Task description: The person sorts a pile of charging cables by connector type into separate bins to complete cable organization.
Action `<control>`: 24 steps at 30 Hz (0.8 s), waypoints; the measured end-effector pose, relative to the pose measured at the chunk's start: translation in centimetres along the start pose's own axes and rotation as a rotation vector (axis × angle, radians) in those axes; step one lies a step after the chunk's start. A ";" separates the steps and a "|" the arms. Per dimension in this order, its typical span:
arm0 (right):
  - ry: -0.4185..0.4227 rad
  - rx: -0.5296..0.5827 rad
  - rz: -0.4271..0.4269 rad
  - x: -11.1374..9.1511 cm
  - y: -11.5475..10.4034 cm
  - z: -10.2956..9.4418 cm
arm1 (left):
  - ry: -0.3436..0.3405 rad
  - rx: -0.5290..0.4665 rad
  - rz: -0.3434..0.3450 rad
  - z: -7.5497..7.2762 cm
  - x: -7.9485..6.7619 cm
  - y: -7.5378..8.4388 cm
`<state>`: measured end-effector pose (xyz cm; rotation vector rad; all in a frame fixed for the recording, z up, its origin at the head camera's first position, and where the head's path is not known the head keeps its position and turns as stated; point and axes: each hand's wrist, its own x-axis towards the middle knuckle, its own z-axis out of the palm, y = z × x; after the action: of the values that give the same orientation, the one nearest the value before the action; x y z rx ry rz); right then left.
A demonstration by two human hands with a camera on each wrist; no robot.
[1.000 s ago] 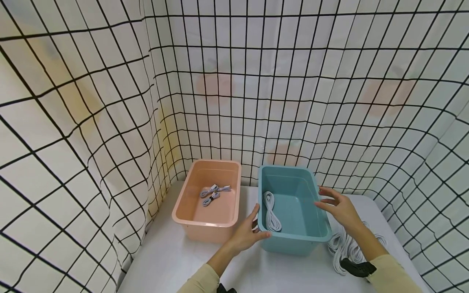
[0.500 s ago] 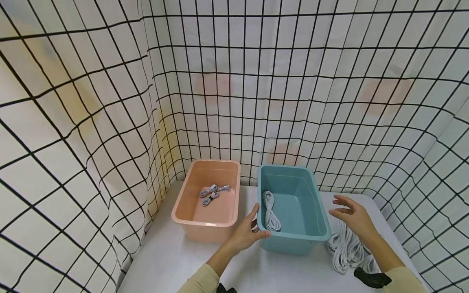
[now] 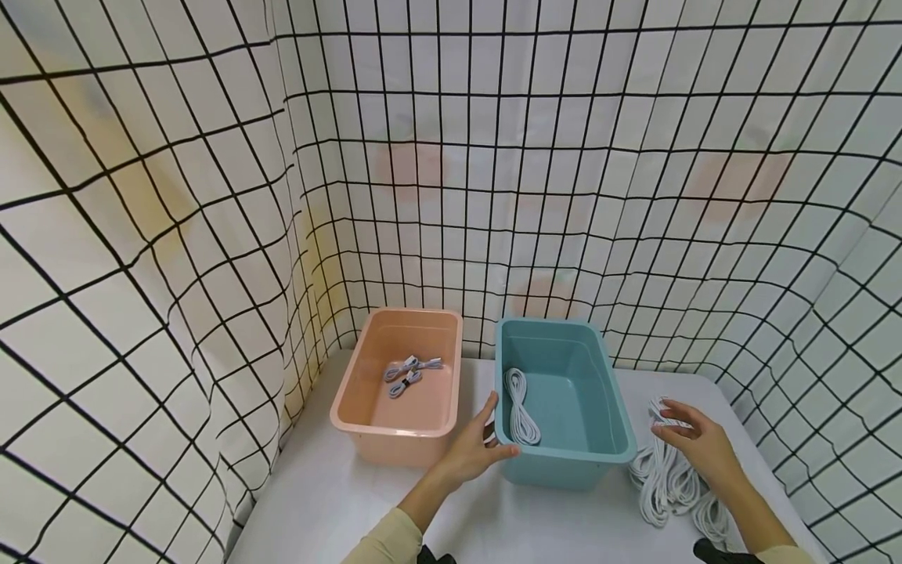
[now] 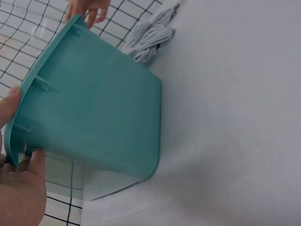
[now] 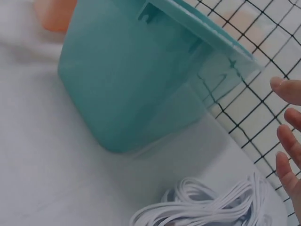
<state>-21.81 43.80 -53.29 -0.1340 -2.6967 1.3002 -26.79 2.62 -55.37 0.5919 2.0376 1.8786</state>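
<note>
My left hand [image 3: 465, 454] grips the rim of a teal plastic bin [image 3: 553, 471] at its near left corner; in the left wrist view the thumb [image 4: 10, 104] lies over the rim and fingers curl beneath it. Inside the bin, along its left wall, is a coiled white cable [image 3: 521, 415]. To the bin's right, my right hand [image 3: 698, 442] hovers over a pile of bundled white cables [image 3: 662, 482], its fingers loosely bent and holding nothing. The right wrist view shows its fingertips [image 5: 284, 165] apart, above the bundles.
A peach plastic bin [image 3: 398, 446] stands left of the teal one, with a few small grey tied cables [image 3: 405, 382] on its floor. White cloth [image 3: 310, 501] covers the table. Black netting [image 3: 451, 188] over white sheeting encloses the back and sides.
My right hand has moved right and toward me, from the teal bin's right rim to over the white cable pile. The left hand stays at the bin's corner.
</note>
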 end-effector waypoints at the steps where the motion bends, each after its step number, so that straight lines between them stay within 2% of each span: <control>1: 0.008 -0.009 0.016 -0.1 0.5 0.1 | 0.001 0.000 -0.008 0.0 0.0 0.0; 6: 0.014 -0.024 0.083 -0.9 3.1 1.0 | 0.003 -0.005 -0.026 0.0 0.0 0.0; 12: 0.015 -0.062 0.170 -1.8 6.0 1.9 | 0.009 0.001 -0.009 0.0 0.1 -0.1; 17: 0.027 -0.101 0.296 -2.3 8.5 3.9 | 0.000 -0.003 -0.005 0.0 0.0 -0.1; 20: 0.051 -0.164 0.312 -2.4 9.4 5.8 | 0.003 0.005 -0.006 0.0 0.0 -0.1; 24: 0.142 -0.272 0.266 -2.3 9.9 7.7 | 0.009 0.013 -0.008 0.0 -0.1 -0.1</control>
<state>-20.70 43.69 -66.03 -0.6090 -2.7860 0.9292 -26.66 2.58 -55.47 0.5787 2.0561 1.8686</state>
